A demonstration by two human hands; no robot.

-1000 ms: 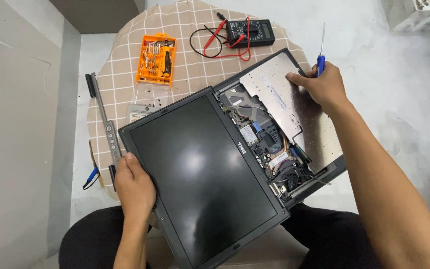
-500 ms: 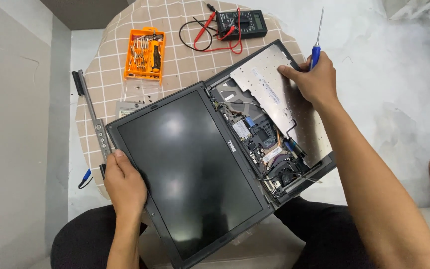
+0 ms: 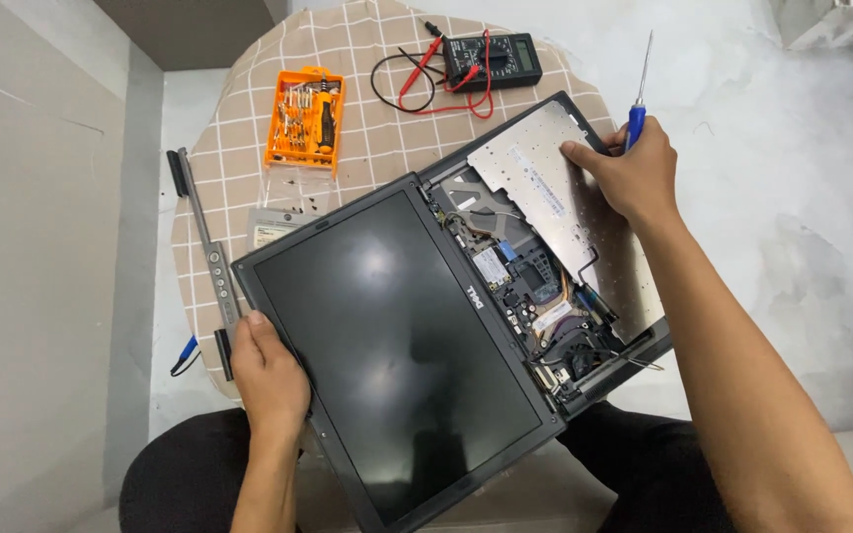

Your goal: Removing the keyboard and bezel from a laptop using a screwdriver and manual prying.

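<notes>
Checked beige cloth is covering the round bench [image 3: 249, 188]. Right hand [image 3: 624, 173], fingers curled around a blue-handled screwdriver [image 3: 637, 94], is pressing the loose grey keyboard [image 3: 555, 192]; left hand [image 3: 269, 370] is gripping the open black laptop [image 3: 397, 345] by its screen edge. Steadying both halves seems wise.

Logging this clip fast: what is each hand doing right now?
Left hand: closed on the laptop screen edge.
Right hand: holds a blue screwdriver, fingers on the flipped keyboard.
</notes>
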